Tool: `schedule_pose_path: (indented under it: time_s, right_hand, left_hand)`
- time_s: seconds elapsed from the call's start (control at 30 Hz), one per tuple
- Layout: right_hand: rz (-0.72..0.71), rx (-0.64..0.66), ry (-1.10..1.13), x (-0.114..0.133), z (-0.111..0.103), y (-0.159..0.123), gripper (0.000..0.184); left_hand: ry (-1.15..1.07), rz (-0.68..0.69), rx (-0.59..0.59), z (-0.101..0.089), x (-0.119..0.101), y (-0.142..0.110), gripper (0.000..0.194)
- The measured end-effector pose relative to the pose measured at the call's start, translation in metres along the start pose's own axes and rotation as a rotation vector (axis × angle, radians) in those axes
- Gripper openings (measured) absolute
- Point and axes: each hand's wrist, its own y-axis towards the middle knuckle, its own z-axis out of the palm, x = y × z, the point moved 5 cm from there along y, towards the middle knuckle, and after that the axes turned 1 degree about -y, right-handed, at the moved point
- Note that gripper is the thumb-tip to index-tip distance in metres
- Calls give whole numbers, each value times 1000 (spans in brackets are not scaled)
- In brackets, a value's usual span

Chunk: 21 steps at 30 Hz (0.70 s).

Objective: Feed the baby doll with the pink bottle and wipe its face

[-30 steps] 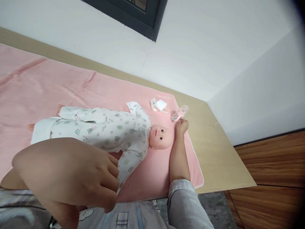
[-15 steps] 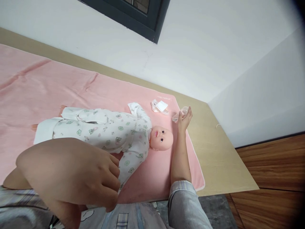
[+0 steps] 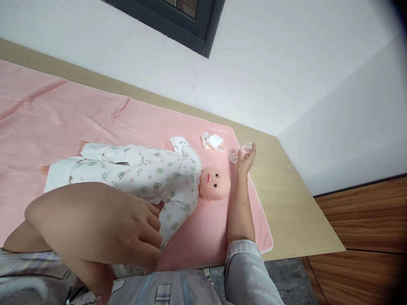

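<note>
Clear-and-pink plastic bottle (image 3: 233, 157) slants lengthwise, capped end upper right, right hand (image 3: 246, 163) gripping; left hand (image 3: 108, 228) bent, closure unclear.

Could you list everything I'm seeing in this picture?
Walls: two, white, background
Window frame: one, dark grey, top
Panelling: one stretch, brown, right
Floor: one patch, grey, lower right
Table: one, tan, centre
Curved piece: one, white, table edge
Blanket: one, pink, on table
Doll: one, pinkish, on blanket
Outfit: one, white print, on doll
Packet: one, clear and white, on blanket
Bottle: one, clear-pink, by blanket's edge
Sleeves: two, greyish, bottom
Left hand: one, near doll
Right hand: one, on bottle
</note>
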Motion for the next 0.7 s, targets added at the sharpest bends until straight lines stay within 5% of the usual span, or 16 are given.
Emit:
schedule_pose_path:
  time_s: [0.3, 0.37, 0.53, 0.7]
  right_hand:
    - [3, -49, 20, 3, -7, 7, 69]
    - [13, -41, 84, 16, -11, 9, 71]
    - [-19, 26, 268, 65, -25, 11, 75]
    - [-112, 119, 408, 120, -38, 0, 76]
  left_hand:
    - [16, -106, 204, -21, 4, 7, 14]
    - [60, -156, 111, -28, 9, 8, 21]
    - [113, -281, -337, -50, 36, 7, 47]
    - [279, -464, -619, -65, 68, 8, 45]
